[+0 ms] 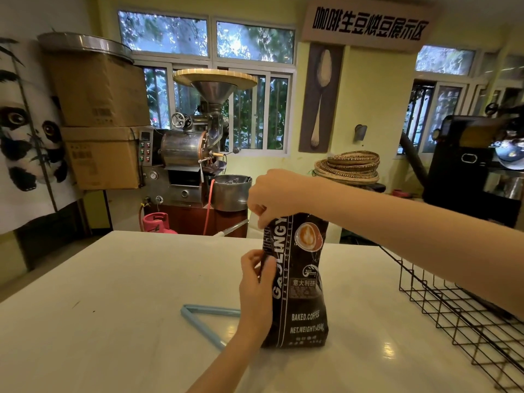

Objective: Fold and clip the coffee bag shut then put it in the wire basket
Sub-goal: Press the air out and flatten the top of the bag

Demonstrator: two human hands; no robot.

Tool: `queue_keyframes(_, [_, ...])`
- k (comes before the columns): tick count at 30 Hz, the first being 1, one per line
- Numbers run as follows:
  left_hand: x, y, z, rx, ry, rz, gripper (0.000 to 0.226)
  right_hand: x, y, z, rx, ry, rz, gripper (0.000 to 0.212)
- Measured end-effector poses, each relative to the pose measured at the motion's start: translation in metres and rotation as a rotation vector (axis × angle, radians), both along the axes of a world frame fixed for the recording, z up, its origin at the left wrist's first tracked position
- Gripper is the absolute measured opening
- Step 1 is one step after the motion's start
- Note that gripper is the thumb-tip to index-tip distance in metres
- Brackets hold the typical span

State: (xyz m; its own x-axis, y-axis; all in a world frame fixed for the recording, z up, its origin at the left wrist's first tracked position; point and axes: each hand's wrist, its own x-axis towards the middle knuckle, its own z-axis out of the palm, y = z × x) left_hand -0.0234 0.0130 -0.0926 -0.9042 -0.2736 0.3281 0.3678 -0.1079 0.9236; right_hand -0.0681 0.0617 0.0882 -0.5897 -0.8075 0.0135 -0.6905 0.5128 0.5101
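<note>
A black coffee bag (300, 293) with white lettering stands upright on the white table (113, 307). My right hand (272, 198) pinches the bag's top from above. My left hand (255, 282) grips the bag's left side edge at mid height. A light blue bag clip (198, 319) lies open in a V shape on the table, just left of the bag and partly behind my left wrist. The black wire basket (459, 313) sits at the table's right edge, under my right forearm.
Beyond the table stand a steel coffee roaster (187, 154), a pink gas cylinder (157, 222), stacked cardboard boxes (99, 123) and woven trays (350, 165). A black machine (476, 165) is at the far right.
</note>
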Motion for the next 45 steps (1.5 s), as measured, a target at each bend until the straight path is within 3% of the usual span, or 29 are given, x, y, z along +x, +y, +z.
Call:
queue_keyframes(3, [0.0, 0.006, 0.0, -0.098, -0.008, -0.015, 0.041, -0.009, 0.0, -0.011, 0.048, 0.134, 0.075, 0.039])
queue_keyframes(7, [-0.005, 0.011, 0.007, -0.135, -0.018, 0.079, 0.045, -0.018, 0.01, -0.022, -0.001, 0.288, 0.134, 0.037])
queue_keyframes(12, [-0.007, 0.012, 0.007, -0.185, 0.016, 0.105, 0.041, -0.034, 0.019, -0.048, -0.311, 0.568, 0.245, 0.037])
queue_keyframes(17, [-0.007, 0.012, 0.001, -0.155, 0.053, 0.127, 0.033, -0.038, 0.02, -0.045, -0.526, 0.664, 0.232, 0.045])
queue_keyframes(22, [-0.009, 0.011, -0.006, -0.151, 0.09, 0.147, 0.029, -0.042, 0.017, -0.05, -0.587, 0.672, 0.235, 0.047])
queue_keyframes(25, [-0.008, 0.009, -0.007, -0.127, 0.094, 0.132, 0.018, -0.042, 0.016, -0.048, -0.515, 0.538, 0.279, 0.054])
queue_keyframes(27, [-0.009, 0.007, -0.006, -0.066, 0.075, 0.103, 0.016, -0.04, 0.016, -0.045, -0.473, 0.42, 0.348, 0.048])
queue_keyframes(30, [-0.011, 0.005, -0.007, -0.094, 0.047, 0.097, 0.021, -0.044, 0.016, -0.044, -0.517, 0.502, 0.435, 0.026])
queue_keyframes(36, [-0.014, 0.002, -0.019, -0.231, 0.155, 0.254, 0.04, -0.043, 0.012, -0.046, -0.626, 0.683, 0.315, 0.042])
queue_keyframes(39, [-0.012, 0.004, -0.021, -0.215, 0.173, 0.288, 0.042, -0.039, 0.012, -0.042, -0.713, 0.635, 0.329, 0.047])
queue_keyframes(45, [-0.008, 0.004, -0.024, -0.161, 0.149, 0.316, 0.043, -0.03, 0.005, -0.037, -0.666, 0.579, 0.438, 0.041])
